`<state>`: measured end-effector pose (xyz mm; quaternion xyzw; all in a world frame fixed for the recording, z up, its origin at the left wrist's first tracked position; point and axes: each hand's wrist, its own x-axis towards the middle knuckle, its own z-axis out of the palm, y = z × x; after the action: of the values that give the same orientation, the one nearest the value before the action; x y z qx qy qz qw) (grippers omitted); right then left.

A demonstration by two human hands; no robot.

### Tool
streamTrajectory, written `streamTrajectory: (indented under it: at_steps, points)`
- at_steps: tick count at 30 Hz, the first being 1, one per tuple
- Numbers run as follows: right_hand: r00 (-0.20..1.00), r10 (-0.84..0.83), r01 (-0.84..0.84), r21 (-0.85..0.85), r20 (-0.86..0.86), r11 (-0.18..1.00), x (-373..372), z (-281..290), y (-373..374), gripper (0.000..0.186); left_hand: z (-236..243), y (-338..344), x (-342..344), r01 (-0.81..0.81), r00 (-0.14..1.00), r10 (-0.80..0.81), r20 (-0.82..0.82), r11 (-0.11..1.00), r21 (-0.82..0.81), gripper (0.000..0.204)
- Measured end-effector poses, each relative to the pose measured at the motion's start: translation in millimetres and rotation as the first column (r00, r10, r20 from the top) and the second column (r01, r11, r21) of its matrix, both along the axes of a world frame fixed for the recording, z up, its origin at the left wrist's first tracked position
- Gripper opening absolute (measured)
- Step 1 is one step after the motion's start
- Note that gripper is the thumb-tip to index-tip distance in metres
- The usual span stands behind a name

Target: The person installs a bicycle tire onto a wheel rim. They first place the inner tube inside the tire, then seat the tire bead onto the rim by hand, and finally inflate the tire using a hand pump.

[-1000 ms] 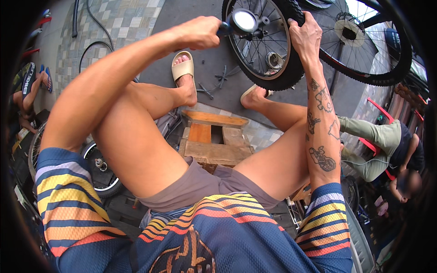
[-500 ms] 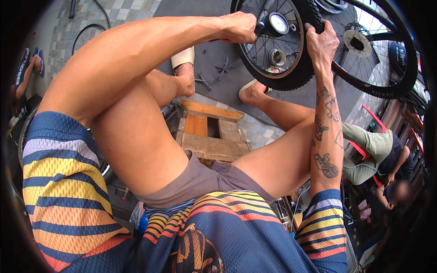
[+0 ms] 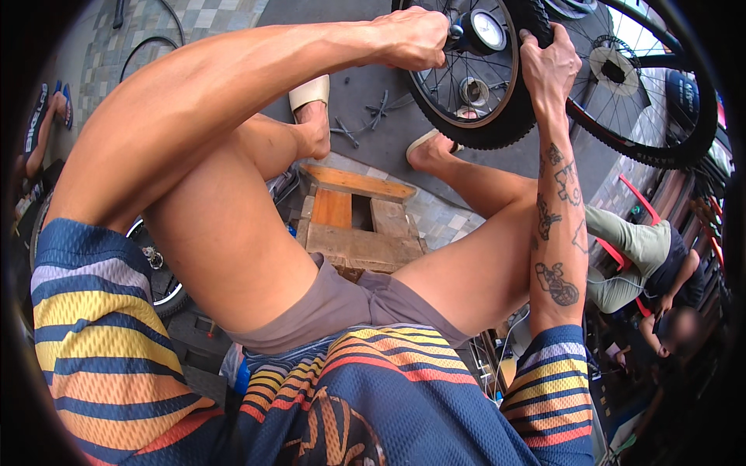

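Note:
A bicycle wheel with a black knobby tyre (image 3: 480,137) stands upright in front of me at the top. My right hand (image 3: 550,66) is closed round the tyre's right side, thumb on the tread. My left hand (image 3: 413,39) forms a fist at the wheel's left side, gripping a tyre inflator with a round white dial gauge (image 3: 488,31). The gauge sits in front of the spokes; the inflator's handle is mostly hidden by my fingers. Where the inflator meets the wheel cannot be made out.
Another bicycle wheel (image 3: 668,163) with a disc rotor stands to the right. Dark cut-looking pieces (image 3: 378,113) lie on the grey mat (image 3: 361,144). A low wooden stool (image 3: 361,247) is between my legs. A black hose (image 3: 151,46) lies at upper left. Another person (image 3: 660,256) sits at right.
My left hand and the gauge have shifted slightly right and up. My right hand keeps its hold on the tyre with barely any movement.

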<state>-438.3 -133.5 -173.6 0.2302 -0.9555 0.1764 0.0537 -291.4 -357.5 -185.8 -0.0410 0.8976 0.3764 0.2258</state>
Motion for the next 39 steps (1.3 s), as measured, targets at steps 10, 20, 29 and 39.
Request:
streamTrajectory:
  at_steps: [10,20,29,39]
  points:
    - [0.999,0.02,-0.021,-0.029,-0.036,0.999,4.2,-1.7,-8.4,0.051,9.8,0.2,11.0,0.018,0.995,-0.018,-0.098,1.0,-0.001,0.033]
    - [1.0,-0.009,0.009,-0.023,-0.017,1.0,6.1,0.1,-13.6,0.053,15.6,-2.1,12.0,-0.008,0.997,0.007,-0.076,1.0,-0.005,0.03]
    - [0.999,-0.038,0.039,-0.02,0.036,0.999,6.4,1.1,-13.7,0.054,8.7,-8.5,10.3,-0.036,0.999,0.036,-0.024,0.999,-0.016,0.033]
    - [1.0,-0.021,0.021,-0.032,0.016,0.999,2.5,-3.0,-11.5,0.058,13.1,-8.1,11.3,-0.067,0.997,0.066,-0.038,0.997,-0.029,0.032]
